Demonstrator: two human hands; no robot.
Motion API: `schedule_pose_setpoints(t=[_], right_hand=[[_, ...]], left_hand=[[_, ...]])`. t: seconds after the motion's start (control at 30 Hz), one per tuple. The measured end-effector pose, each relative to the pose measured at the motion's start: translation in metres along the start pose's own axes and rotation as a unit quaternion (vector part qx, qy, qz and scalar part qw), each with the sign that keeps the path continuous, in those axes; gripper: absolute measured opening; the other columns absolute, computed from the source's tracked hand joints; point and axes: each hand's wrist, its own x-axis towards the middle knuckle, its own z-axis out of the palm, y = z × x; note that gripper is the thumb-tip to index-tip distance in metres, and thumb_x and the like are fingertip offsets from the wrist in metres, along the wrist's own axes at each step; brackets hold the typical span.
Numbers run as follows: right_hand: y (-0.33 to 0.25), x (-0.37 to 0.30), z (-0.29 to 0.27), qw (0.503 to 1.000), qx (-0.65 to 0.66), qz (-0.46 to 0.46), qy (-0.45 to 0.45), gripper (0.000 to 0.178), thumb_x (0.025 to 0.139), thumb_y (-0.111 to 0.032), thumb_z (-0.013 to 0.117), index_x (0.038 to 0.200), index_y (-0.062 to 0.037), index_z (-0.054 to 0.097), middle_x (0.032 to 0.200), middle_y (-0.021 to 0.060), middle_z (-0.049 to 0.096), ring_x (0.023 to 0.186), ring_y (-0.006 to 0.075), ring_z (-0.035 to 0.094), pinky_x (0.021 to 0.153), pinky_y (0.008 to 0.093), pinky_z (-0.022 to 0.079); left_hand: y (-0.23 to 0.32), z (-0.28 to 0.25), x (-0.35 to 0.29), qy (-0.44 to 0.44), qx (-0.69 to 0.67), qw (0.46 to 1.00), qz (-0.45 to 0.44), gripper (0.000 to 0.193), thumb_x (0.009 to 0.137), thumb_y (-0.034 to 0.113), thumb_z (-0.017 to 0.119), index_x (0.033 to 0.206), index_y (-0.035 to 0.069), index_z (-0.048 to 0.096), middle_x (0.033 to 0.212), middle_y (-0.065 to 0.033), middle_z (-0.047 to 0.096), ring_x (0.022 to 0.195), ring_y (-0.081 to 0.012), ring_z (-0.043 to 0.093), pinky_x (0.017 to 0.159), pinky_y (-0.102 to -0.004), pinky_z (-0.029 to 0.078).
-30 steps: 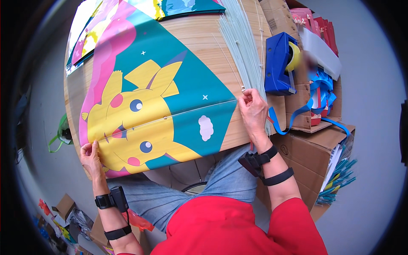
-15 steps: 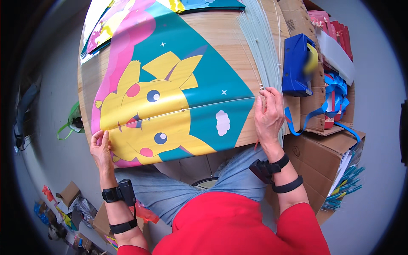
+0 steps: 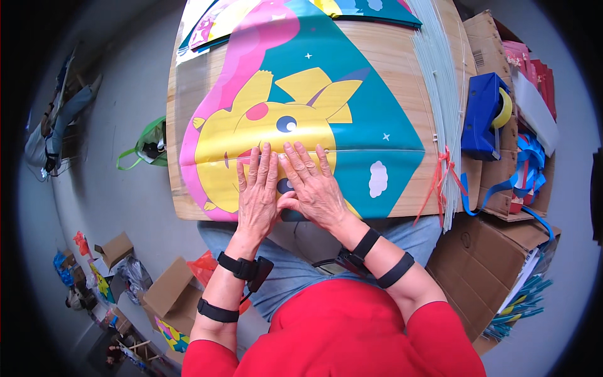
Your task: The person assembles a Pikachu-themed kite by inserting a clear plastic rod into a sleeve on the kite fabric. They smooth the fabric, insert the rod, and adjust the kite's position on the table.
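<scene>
A printed kite sheet (image 3: 377, 113), teal and pink with a yellow cartoon character, lies spread on the wooden table. Across it, from the pink edge to the teal corner, runs a thin pale rod (image 3: 383, 151). My left hand (image 3: 256, 200) lies flat on the yellow print, its fingertips reaching that line. Beside it rests my right hand (image 3: 314, 187), also flat with fingers spread, and the thumbs are close together. Neither hand holds anything. The palms hide part of the printed face and the middle of the line.
A bundle of thin pale rods (image 3: 447, 119) with a red tie (image 3: 442, 171) lies along the table's right side. Beyond stand a blue tape dispenser (image 3: 480, 119) and cardboard boxes (image 3: 480, 270). More printed sheets (image 3: 377, 14) lie at the far edge. A green bag (image 3: 154, 141) is at left.
Both hands have come inward from the ends of the line to lie flat side by side at its middle. My right hand has left the rod bundle's side. The view has shifted.
</scene>
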Motion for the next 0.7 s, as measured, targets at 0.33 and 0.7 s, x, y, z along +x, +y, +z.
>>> schedule_pose_setpoints(t=[0.33, 0.7], right_hand=[[0.024, -0.021, -0.017, 0.997, -0.050, 0.054, -0.018, 0.092, 0.078, -0.059, 0.059, 0.144, 0.0000, 0.035, 0.156, 0.0149, 0.024, 0.146, 0.0288, 0.016, 0.119, 0.0517, 0.007], [0.081, -0.064, -0.047, 0.979, -0.120, 0.163, 0.017, 0.088, 0.088, -0.062, 0.045, 0.149, -0.0019, 0.025, 0.157, 0.0154, 0.019, 0.147, 0.0303, 0.013, 0.118, 0.0509, 0.007]], left_hand=[[-0.024, -0.003, -0.013, -0.018, -0.041, 0.997, -0.070, 0.085, 0.085, 0.034, 0.064, 0.152, 0.007, 0.019, 0.160, -0.0107, 0.011, 0.148, -0.0326, 0.004, 0.118, -0.0505, 0.000], [-0.052, -0.004, -0.027, 0.001, -0.052, 0.991, -0.127, 0.083, 0.090, 0.040, 0.058, 0.153, 0.007, 0.015, 0.161, -0.0102, 0.006, 0.148, -0.0321, -0.001, 0.118, -0.0504, -0.001]])
